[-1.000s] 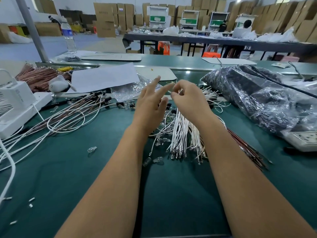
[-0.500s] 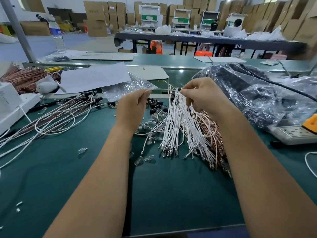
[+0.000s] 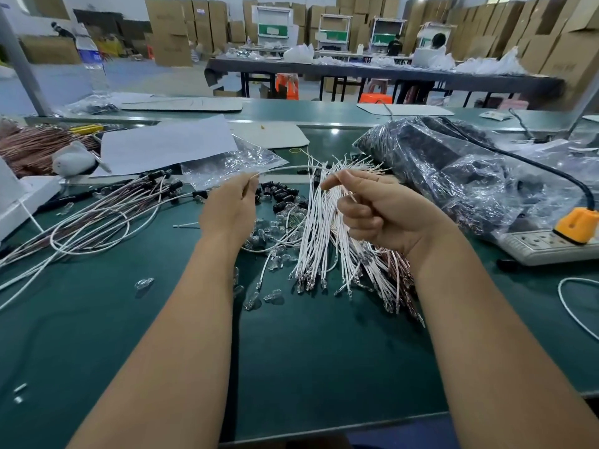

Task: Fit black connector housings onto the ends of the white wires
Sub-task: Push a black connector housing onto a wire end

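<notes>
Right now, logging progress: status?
Left hand pinches one white wire. Right hand grips wire bundle. Black housings loose, unfitted.

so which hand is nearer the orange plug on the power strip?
Right. The right hand grips the white wire bundle mid-table, with the orange plug off to its right. The left hand is further left, pinching a single wire.

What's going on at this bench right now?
A person is sorting white wires at a green bench. The right hand grips a bundle of white wires, its lower ends fanned out on the bench. The left hand pinches one end of a single wire that arcs across to the bundle. Black housings lie loose on the bench between the hands, none picked up yet. Finished leads with black ends lie to the left.
</notes>
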Action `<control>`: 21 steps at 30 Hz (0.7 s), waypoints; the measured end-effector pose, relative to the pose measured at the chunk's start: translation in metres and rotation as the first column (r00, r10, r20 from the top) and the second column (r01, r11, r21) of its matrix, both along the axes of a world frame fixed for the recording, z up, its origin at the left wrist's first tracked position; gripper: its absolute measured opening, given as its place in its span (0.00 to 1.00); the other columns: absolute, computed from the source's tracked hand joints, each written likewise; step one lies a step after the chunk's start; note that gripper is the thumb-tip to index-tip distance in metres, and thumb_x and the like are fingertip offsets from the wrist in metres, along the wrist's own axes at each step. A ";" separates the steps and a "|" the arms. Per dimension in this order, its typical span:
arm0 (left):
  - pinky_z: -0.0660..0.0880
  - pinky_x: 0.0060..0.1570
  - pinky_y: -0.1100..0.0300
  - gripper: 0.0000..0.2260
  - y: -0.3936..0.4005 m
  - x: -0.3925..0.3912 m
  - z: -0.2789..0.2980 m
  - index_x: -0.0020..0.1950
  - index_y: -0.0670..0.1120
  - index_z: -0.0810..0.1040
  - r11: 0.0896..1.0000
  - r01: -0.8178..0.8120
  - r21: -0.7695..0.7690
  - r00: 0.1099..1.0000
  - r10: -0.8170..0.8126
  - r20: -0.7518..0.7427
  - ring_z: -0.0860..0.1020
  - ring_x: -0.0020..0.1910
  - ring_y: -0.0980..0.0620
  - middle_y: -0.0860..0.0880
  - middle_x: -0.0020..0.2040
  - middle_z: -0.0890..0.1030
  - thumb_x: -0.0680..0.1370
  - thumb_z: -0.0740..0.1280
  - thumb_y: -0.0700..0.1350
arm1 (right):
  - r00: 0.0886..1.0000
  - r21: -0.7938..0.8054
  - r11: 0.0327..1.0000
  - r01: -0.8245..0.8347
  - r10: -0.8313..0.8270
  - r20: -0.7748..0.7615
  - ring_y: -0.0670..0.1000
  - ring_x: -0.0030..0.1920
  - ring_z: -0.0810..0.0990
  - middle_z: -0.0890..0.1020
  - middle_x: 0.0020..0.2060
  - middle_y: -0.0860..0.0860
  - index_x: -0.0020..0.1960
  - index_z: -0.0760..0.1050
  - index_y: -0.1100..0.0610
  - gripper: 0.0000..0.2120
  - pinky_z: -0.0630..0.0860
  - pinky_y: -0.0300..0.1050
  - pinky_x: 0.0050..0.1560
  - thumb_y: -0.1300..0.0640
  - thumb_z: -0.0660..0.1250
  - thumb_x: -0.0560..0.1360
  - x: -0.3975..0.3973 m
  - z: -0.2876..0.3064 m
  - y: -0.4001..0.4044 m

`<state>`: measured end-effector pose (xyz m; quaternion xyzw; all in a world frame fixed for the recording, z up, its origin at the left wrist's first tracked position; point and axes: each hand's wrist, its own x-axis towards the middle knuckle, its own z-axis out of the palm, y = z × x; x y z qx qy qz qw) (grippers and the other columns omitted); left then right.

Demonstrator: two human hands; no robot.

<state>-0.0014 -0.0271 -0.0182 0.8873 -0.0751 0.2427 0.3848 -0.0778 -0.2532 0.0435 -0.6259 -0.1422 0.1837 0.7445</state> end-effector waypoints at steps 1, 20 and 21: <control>0.62 0.30 0.59 0.16 0.001 0.000 -0.001 0.64 0.50 0.75 1.000 -0.010 0.008 1.000 0.010 -0.005 0.67 0.26 0.54 0.53 0.28 0.71 0.84 0.53 0.53 | 1.000 0.060 0.998 -0.013 0.013 -0.004 0.43 0.23 0.65 0.68 0.27 0.48 0.53 0.79 0.58 0.11 0.63 0.34 0.22 0.53 0.61 0.80 -0.001 -0.001 0.002; 0.62 0.28 0.59 0.13 -0.001 -0.004 0.002 0.62 0.50 0.76 0.976 0.128 -0.175 0.990 -0.115 0.082 0.65 0.26 0.51 0.50 0.29 0.72 0.84 0.54 0.45 | 0.807 -0.223 0.783 0.581 -0.520 0.279 0.46 0.22 0.70 0.77 0.29 0.51 0.51 0.79 0.54 0.12 0.65 0.36 0.19 0.62 0.57 0.82 0.010 -0.030 0.025; 0.62 0.28 0.59 0.13 -0.004 -0.004 0.003 0.59 0.48 0.77 0.982 0.095 -0.162 0.994 -0.085 0.065 0.65 0.25 0.52 0.51 0.28 0.71 0.83 0.53 0.44 | 0.822 -0.214 0.802 0.558 -0.499 0.275 0.47 0.23 0.73 0.78 0.31 0.52 0.51 0.79 0.55 0.12 0.68 0.37 0.21 0.63 0.57 0.82 0.009 -0.027 0.026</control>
